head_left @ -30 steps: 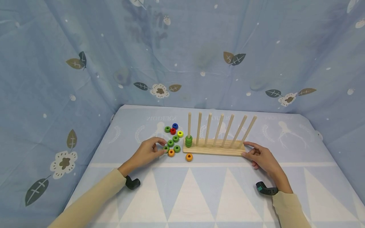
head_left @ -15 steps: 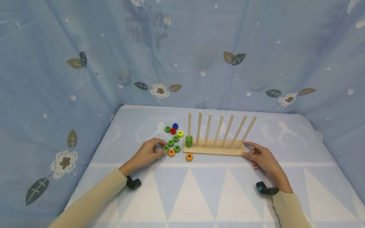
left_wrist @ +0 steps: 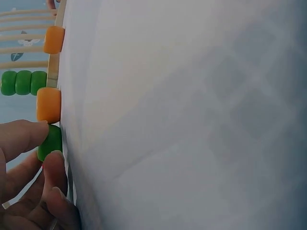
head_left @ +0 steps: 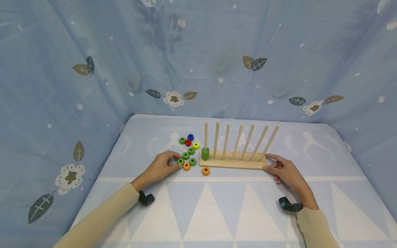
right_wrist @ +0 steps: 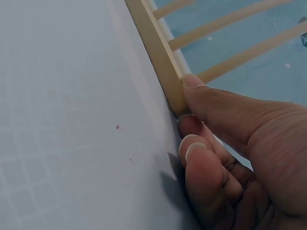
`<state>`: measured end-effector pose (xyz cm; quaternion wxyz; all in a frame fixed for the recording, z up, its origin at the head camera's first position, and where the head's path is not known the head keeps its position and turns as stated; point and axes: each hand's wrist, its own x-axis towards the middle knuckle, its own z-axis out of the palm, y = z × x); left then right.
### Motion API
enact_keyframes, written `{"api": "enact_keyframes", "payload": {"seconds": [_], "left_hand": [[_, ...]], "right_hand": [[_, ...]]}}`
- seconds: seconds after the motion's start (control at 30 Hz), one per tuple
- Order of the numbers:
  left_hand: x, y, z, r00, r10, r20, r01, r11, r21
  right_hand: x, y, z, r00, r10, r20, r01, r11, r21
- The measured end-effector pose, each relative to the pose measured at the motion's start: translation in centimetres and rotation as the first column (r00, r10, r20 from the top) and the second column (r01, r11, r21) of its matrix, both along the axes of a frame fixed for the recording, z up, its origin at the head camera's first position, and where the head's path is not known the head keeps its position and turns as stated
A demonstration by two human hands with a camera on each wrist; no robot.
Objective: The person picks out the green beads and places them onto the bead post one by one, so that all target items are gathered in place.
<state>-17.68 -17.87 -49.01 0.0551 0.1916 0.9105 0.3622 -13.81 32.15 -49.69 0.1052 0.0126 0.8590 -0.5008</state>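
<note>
My left hand (head_left: 161, 166) pinches a green bead (left_wrist: 52, 143) between thumb and a finger, at the left side of a loose group of beads on the table. An orange bead (left_wrist: 49, 105) lies right beside it. My right hand (head_left: 287, 173) holds the right end of a wooden peg rack (head_left: 232, 164), its thumb on the base's corner in the right wrist view. Several upright pegs stand along the rack. On the leftmost peg sits a short stack of green beads (head_left: 205, 154); the other pegs are bare.
Behind the left hand lie more beads: blue (head_left: 190, 137), red (head_left: 188, 142), yellow (head_left: 196, 145) and several green. Another orange bead (head_left: 206, 171) is in front of the rack's left end. A patterned cloth (head_left: 217, 213) covers the table; blue curtains (head_left: 198, 69) hang behind and left.
Hardly anything differs. The left wrist and forearm have shifted very slightly to the right, with the fingertips staying at the same green bead. The right hand and rack have not moved.
</note>
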Motion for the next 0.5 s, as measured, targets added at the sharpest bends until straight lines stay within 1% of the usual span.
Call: {"api": "enact_keyframes", "payload": {"seconds": [0.17,0.5], "left_hand": [[-0.04,-0.02,0.08,1.0,-0.007,0.011,0.007,1.0,-0.001],[-0.02,0.01,0.31,1.0,-0.012,0.026,0.012,1.0,-0.013]], "right_hand": [[-0.06,0.12,0.17,1.0,0.021,0.01,-0.021,1.0,-0.008],[-0.32,0.25,0.28,0.999,0.041,0.013,-0.041,0.999,0.019]]}}
